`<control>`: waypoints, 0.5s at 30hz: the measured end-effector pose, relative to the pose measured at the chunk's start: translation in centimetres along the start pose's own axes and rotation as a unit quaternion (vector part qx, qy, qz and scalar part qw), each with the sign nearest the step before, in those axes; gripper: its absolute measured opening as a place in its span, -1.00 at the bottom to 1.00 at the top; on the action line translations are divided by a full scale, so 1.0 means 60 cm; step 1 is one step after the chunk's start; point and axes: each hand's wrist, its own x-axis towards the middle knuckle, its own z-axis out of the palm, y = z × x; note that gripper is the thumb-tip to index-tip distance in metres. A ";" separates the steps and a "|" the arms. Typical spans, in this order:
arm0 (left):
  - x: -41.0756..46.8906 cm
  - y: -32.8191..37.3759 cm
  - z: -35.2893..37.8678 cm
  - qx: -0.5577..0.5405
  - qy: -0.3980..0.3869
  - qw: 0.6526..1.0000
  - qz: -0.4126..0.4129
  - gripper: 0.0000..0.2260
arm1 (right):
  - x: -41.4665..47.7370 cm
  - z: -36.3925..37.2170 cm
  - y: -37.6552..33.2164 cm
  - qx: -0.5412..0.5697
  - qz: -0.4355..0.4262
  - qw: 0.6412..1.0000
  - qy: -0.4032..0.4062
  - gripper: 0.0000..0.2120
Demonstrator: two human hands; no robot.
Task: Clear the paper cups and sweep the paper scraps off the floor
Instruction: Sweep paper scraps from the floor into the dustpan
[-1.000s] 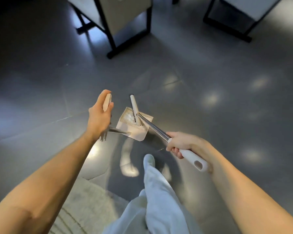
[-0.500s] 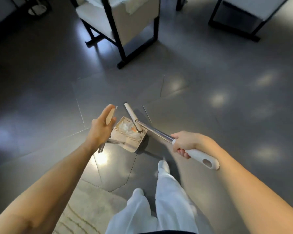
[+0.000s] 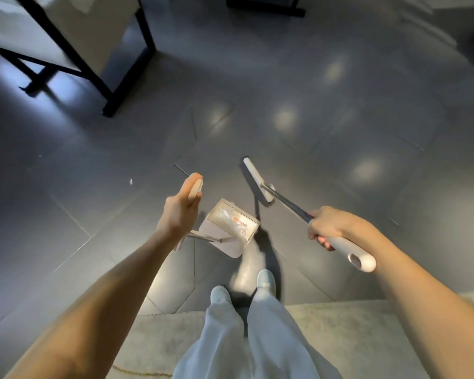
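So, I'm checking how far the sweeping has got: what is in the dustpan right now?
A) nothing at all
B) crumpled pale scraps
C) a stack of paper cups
B: crumpled pale scraps lie inside the dustpan, which the left hand holds by its handle; the broom in the right hand is off to its right.

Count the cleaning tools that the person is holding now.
2. The broom is in the right hand, at the right. The dustpan, with scraps inside, is held by the left hand. No other is visible.
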 end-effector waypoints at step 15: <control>-0.062 -0.004 0.060 -0.001 0.027 0.992 -0.124 -0.61 | 0.163 -0.038 0.037 0.039 -0.009 0.997 -0.073 -0.89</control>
